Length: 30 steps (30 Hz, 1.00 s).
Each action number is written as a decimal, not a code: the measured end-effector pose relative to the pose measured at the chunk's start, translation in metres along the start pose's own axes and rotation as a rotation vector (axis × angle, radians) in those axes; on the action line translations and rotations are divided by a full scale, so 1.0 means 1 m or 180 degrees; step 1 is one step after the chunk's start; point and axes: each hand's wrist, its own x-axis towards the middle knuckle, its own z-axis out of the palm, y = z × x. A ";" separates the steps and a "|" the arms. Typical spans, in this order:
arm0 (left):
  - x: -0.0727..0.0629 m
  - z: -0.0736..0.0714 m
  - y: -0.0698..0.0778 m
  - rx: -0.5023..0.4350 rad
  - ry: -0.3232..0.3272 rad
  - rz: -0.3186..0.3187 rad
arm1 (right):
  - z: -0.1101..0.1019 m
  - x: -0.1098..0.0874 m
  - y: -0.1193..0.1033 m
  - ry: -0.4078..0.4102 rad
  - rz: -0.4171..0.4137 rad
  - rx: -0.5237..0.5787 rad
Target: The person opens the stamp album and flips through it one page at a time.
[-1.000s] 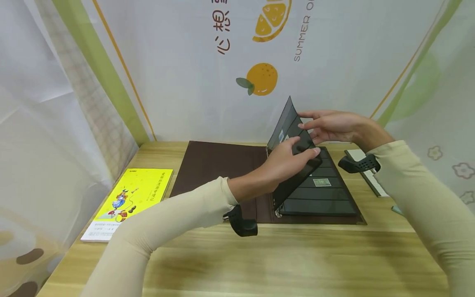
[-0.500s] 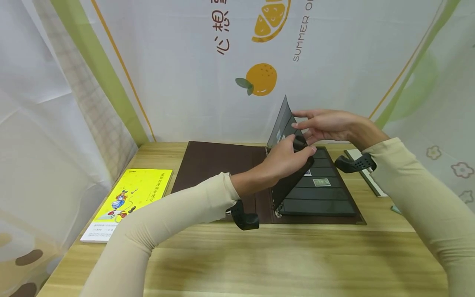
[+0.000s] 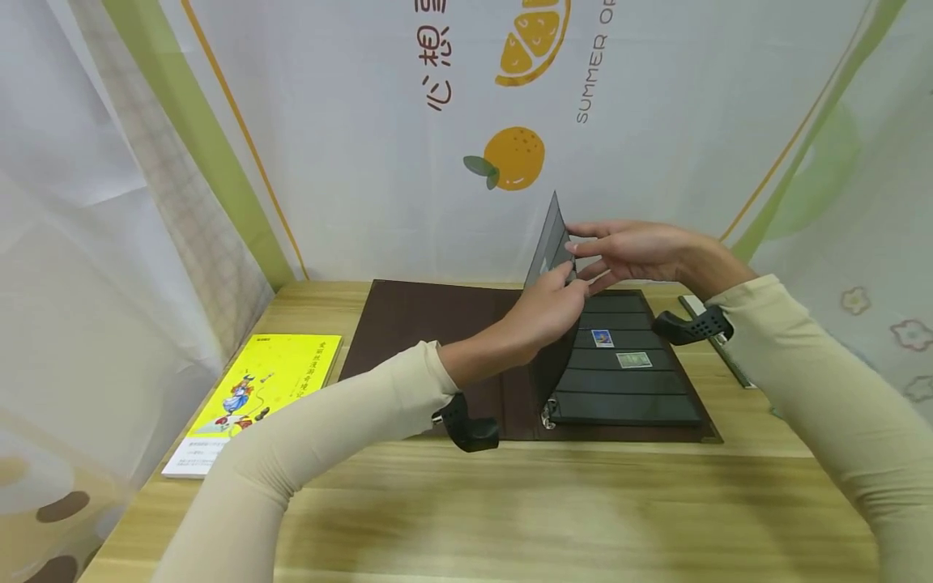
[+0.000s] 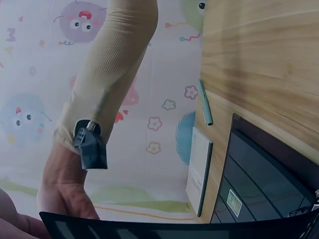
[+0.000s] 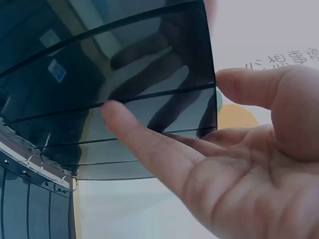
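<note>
Step in hand, presumably: turning the raised page (image 3: 548, 239). Left hand (image 3: 548, 312) and right hand (image 3: 634, 249) pinch it; the album (image 3: 437, 320) lies open at the table's (image 3: 583, 510) back edge. Next move likely needs even support.

Left arm (image 3: 321, 437): extended from the near left of the raised page (image 3: 548, 368), sleeved | left hand (image 3: 550, 312): gripping the page's free edge from its left | right arm (image 3: 809, 380): extended from the page's near right | right hand (image 3: 641, 251): angled leftward, loose fingers apart, fingertips at the page's free edge
</note>
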 end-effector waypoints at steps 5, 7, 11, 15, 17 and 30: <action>0.000 -0.005 -0.003 -0.0098 0.0064 -0.0054 | -0.001 0.002 0.005 0.0014 -0.0030 0.0024; -0.001 -0.008 -0.004 -0.0127 0.0080 -0.0072 | 0.000 0.002 0.007 0.0033 -0.0037 0.0024; -0.003 -0.016 -0.008 -0.0190 0.0103 -0.0084 | 0.001 0.002 0.017 0.0061 -0.0020 -0.0059; -0.005 -0.022 -0.014 -0.0165 0.0188 -0.0101 | -0.001 0.001 0.031 0.0076 -0.0001 -0.0305; -0.007 -0.025 -0.017 -0.0159 0.0237 -0.0116 | -0.002 0.001 0.039 0.0088 0.0013 -0.0445; -0.016 -0.046 -0.038 -0.0314 0.0384 -0.0045 | 0.007 -0.009 0.099 0.0372 0.0086 -0.1424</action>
